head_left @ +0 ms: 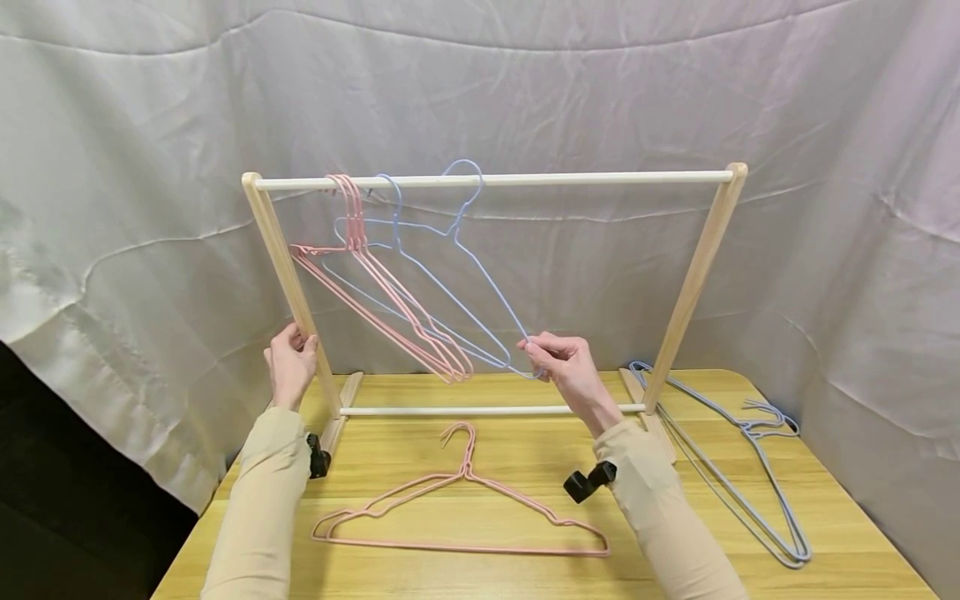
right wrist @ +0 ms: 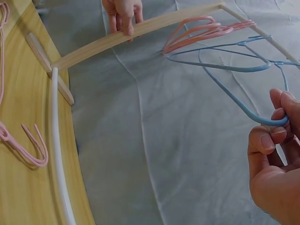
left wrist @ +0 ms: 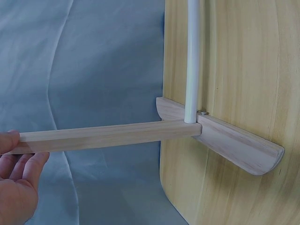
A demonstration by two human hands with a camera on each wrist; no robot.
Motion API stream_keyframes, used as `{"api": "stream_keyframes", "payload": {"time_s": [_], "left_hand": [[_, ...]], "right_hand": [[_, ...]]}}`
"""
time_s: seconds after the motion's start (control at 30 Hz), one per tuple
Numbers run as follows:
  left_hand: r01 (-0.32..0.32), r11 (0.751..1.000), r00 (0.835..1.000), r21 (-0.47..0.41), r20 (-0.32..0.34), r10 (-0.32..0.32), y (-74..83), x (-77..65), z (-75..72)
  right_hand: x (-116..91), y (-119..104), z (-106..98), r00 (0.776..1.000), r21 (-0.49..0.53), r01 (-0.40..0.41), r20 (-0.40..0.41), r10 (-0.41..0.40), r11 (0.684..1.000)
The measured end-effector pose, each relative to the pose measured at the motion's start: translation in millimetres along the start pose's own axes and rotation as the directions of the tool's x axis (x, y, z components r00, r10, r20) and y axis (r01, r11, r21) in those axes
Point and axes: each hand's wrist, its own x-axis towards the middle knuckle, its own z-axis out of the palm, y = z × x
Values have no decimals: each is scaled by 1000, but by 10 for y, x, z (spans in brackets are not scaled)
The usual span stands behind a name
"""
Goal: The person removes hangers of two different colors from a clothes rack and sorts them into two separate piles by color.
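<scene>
My right hand (head_left: 566,367) pinches the lower right corner of a blue hanger (right wrist: 234,98) between thumb and fingers. That hanger's hook (head_left: 480,179) arches over the white top rail (head_left: 600,178) of a wooden rack, and its body slants down to the right. My left hand (head_left: 291,367) grips the rack's left post (head_left: 281,250) about halfway up, as the left wrist view also shows. A second blue hanger (head_left: 399,212) hangs just left of the held one. Further left, several pink hangers (head_left: 354,229) hang bunched together on the rail.
Pink hangers (head_left: 468,550) lie stacked on the wooden table (head_left: 420,575) in front of the rack. Blue hangers (head_left: 765,450) lie at the right, by the rack's right foot. A lower white bar (head_left: 487,410) joins the posts. Grey curtains (head_left: 570,100) stand behind.
</scene>
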Motion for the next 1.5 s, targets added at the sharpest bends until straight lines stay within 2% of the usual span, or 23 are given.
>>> {"api": "stream_keyframes", "payload": {"time_s": [0.3,0.53,0.87,1.27,1.5], "left_hand": [[-3,1000,1000,-3,3,3,0,4,-12],[-2,1000,1000,1,12,2,20,13,-22],[-38,999,999,-1,-7,38,-6,18,-12],[-13,1000,1000,-6,4,13,-15,13,-12],[-5,1000,1000,-7,4,5,-13,17,-3]], "right_hand": [[1,8,26,1000,29,16,2,-16,999],[0,27,18,1000,8,6,2,-6,1000],[-90,99,-24,1000,-31,-13,8,13,999],[-308,300,-234,1000,-55,-6,10,6,998],[-490,392,-430,1000,-116,19,17,-17,993]]}}
